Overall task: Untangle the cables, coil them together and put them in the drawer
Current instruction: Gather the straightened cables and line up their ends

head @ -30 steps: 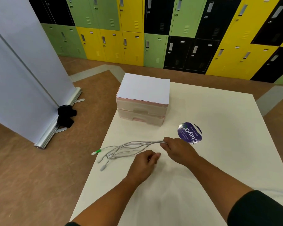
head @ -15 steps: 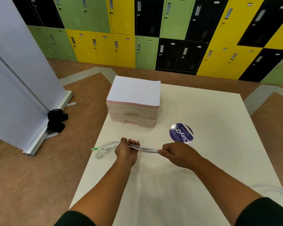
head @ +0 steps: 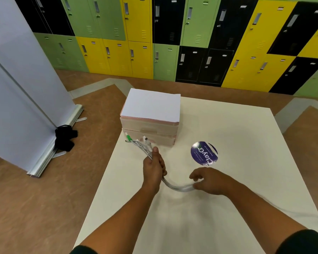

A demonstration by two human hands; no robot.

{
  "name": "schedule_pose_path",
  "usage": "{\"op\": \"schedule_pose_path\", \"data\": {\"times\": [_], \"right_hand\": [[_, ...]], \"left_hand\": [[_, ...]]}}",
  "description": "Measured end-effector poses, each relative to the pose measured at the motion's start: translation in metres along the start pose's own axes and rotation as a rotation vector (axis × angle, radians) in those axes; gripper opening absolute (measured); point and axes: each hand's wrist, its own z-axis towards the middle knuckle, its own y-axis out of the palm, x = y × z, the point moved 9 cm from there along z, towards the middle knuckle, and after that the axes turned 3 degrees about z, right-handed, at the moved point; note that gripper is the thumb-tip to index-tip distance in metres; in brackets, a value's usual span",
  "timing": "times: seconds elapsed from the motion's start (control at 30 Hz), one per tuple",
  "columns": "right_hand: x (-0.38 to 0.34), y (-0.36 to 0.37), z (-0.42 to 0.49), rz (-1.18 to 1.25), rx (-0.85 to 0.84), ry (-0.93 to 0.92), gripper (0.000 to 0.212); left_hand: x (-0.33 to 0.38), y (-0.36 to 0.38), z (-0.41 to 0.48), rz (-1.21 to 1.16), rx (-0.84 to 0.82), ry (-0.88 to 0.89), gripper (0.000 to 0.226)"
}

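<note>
The left hand [head: 154,166] is clenched round the grey-white cables [head: 173,186], thumb laid along the bundle, over the table [head: 233,125] a little in from its left edge. Ahead of the fist the loose ends fan out towards the far-left corner, one with a green plug [head: 128,138], their tips just in front of the lower front of the drawer unit [head: 149,128]. That unit stands at the far-left corner, a white sheet on its top, and both its drawers look pushed in.

Behind the fist the bundle bends in a shallow arc to the right and runs in under the fingers of the right hand [head: 210,181], which sits near the middle of the table. That hand is smeared by motion, so I cannot tell whether it has closed on the bundle or only touches it. A thin run of cable trails past the right forearm to the table's right edge.

A round purple sticker [head: 204,153] lies flat between the drawer unit and the right hand. Beyond the far edge stand green, yellow and black lockers [head: 173,33]; a white banner stand [head: 17,79] is on the floor to the left
</note>
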Motion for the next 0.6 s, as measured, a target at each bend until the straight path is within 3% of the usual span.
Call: {"op": "schedule_pose_path", "data": {"times": [0.17, 0.27, 0.4, 0.5, 0.6], "right_hand": [[-0.030, -0.032, 0.001, 0.331, 0.249, -0.076, 0.028], [-0.055, -0.044, 0.004, 0.481, 0.311, -0.120, 0.032], [-0.071, -0.041, 0.012, 0.644, 0.249, -0.121, 0.041], [-0.080, -0.029, 0.013, 0.695, 0.173, -0.132, 0.025], [-0.083, -0.020, 0.011, 0.829, 0.153, -0.107, 0.026]], "left_hand": [[-0.006, 0.025, -0.014, 0.171, -0.240, 0.066, 0.047], [-0.012, 0.038, -0.021, 0.291, -0.326, 0.092, 0.047], [-0.010, 0.053, -0.032, 0.342, -0.414, 0.116, 0.045], [-0.006, 0.061, -0.036, 0.399, -0.447, 0.137, 0.040], [-0.004, 0.063, -0.039, 0.433, -0.498, 0.172, 0.037]]}}
